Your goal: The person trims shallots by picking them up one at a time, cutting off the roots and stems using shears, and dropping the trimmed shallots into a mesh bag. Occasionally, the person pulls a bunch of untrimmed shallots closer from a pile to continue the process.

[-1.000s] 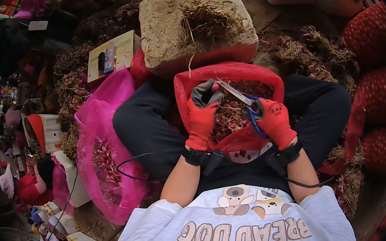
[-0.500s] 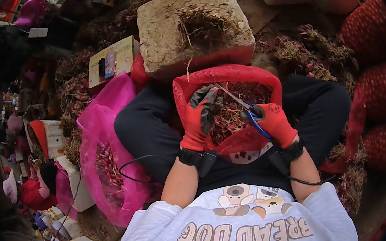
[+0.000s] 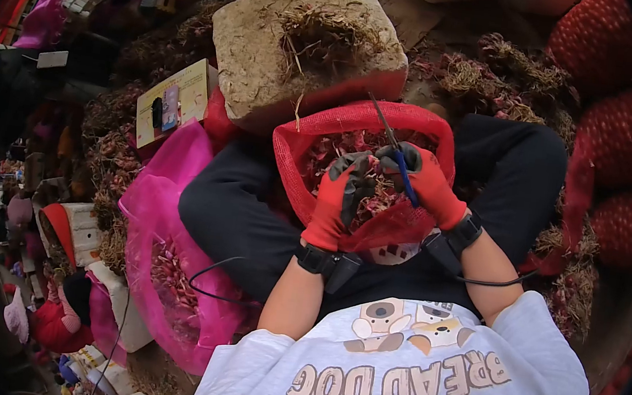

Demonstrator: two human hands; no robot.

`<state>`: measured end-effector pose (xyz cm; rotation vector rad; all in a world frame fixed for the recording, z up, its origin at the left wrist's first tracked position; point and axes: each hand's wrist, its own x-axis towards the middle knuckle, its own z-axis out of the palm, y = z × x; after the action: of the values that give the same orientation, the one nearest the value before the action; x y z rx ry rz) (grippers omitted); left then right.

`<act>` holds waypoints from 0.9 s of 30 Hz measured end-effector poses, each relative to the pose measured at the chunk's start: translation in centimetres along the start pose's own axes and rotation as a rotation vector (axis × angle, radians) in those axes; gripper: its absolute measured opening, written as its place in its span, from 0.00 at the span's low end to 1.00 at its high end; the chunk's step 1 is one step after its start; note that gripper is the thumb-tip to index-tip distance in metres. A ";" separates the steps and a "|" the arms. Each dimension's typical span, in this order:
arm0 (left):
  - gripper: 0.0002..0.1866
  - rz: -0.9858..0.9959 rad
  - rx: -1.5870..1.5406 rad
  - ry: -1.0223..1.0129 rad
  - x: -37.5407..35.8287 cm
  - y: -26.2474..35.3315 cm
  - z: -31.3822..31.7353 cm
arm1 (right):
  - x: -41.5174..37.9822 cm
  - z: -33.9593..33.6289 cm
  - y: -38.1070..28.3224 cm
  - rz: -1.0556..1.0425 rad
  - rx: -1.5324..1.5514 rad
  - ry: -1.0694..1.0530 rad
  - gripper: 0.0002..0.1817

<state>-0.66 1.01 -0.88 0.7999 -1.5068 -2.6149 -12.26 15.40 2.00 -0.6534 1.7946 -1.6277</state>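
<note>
With fingers of the red-and-grey-gloved right hand [image 3: 430, 181] gripping blue-handled metal scissors [image 3: 403, 172] above the round red mesh bag [image 3: 288, 164], aimed at its far rim, likely sparing the red-and-grey-gloved left hand [image 3: 338, 194], curled, contents unclear.

A rough produce-packing workplace

On both sides of a dirt-stained off-white block [image 3: 260, 41] lie heaps of purplish bulbs with dry straw-coloured stalks [image 3: 507, 83]; bulging red mesh sacks [image 3: 624, 144] crowd well to its right, and a translucent magenta net bag [image 3: 159, 206] of reddish pieces lies to its lower left
</note>
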 end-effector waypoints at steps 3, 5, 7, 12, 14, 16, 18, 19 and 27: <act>0.17 0.043 -0.081 0.094 -0.1 -0.5 -0.2 | -0.8 -1.1 -0.9 -0.162 -0.548 0.074 0.14; 0.20 0.184 -0.170 0.089 -0.3 0.1 -0.5 | -1.5 -2.2 -2.6 -0.192 -0.822 0.073 0.15; 0.21 0.202 -0.227 0.073 -0.3 0.8 -1.1 | -2.4 -3.8 -3.7 -0.181 -0.974 0.040 0.15; 0.21 0.158 -0.088 -0.036 -1.0 3.6 -1.1 | -3.4 -7.5 -4.4 -0.316 -1.211 -0.077 0.15; 0.20 0.150 0.008 -0.077 -1.0 3.6 -0.9 | -3.7 -7.9 -5.1 -0.344 -1.237 -0.076 0.15; 0.19 0.100 0.082 -0.089 -0.6 2.8 -1.5 | -3.7 -8.0 -5.7 -0.343 -1.273 -0.095 0.15; 0.18 0.079 0.084 -0.114 -0.5 2.4 -2.1 | -3.7 -8.3 -5.4 -0.364 -1.293 -0.108 0.16; 0.18 0.069 0.085 -0.128 -0.4 2.3 -2.2 | -3.7 -8.5 -5.3 -0.375 -1.304 -0.114 0.16; 0.19 0.053 0.171 -0.086 -1.4 3.6 -0.7 | -4.1 -8.9 -5.0 -0.354 -1.359 -0.149 0.19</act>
<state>0.01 -1.12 2.37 0.6553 -1.7673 -2.5397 -16.16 23.85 7.81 -1.6516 2.5949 -0.2416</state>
